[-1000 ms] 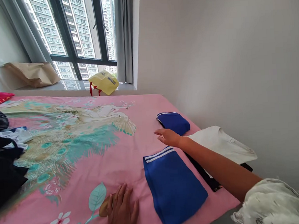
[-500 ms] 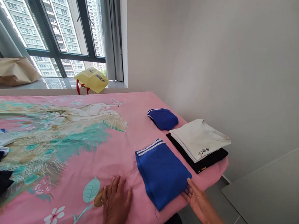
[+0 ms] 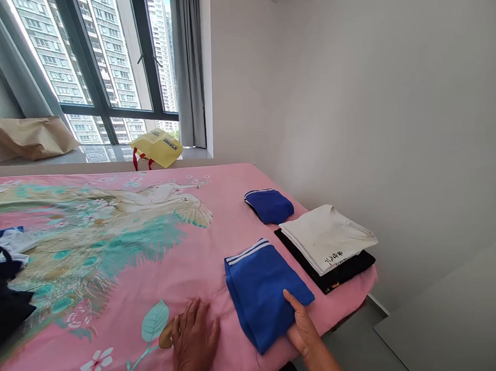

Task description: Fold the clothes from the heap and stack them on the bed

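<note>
A folded blue garment with white stripes [image 3: 262, 282] lies near the front right corner of the pink bedspread [image 3: 122, 255]. My right hand [image 3: 301, 328] grips its near right corner, thumb on top and fingers underneath. My left hand [image 3: 193, 343] rests flat on the bedspread to the left of the garment, fingers spread. Behind the garment sits a smaller folded blue piece [image 3: 270, 205]. To its right a folded white shirt [image 3: 327, 236] lies on top of a folded black garment [image 3: 341, 270].
Loose dark and white clothes [image 3: 4, 279] are heaped at the bed's left edge. A yellow bag [image 3: 157, 147] and brown paper bag [image 3: 26, 137] sit on the window sill. A grey wall runs close along the bed's right side, with floor below.
My right hand drew back from near the small blue piece to the near right corner of the striped blue garment and took hold of it. The left hand stayed put.
</note>
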Available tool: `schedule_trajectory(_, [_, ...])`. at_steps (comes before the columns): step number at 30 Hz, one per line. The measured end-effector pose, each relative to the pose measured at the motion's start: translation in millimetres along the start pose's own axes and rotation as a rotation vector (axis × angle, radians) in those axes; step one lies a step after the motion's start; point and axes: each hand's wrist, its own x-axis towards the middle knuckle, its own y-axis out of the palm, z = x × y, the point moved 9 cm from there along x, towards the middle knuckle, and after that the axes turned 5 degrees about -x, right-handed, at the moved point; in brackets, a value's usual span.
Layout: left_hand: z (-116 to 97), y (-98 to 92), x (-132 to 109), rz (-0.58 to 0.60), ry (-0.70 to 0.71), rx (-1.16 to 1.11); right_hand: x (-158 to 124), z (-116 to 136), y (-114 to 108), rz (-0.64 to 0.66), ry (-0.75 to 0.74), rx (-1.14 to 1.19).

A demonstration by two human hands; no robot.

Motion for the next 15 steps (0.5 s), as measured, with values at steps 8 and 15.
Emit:
schedule_trajectory(8, [5,-6.7,-2,-0.020,-0.026,-0.156,-40,43,23,-0.067,-0.184,-0.142])
schedule_trajectory(15, [24,-7.8,0,0.106,-0.350,-0.958,-146,146,39,0.010,-0.293,-0.505])
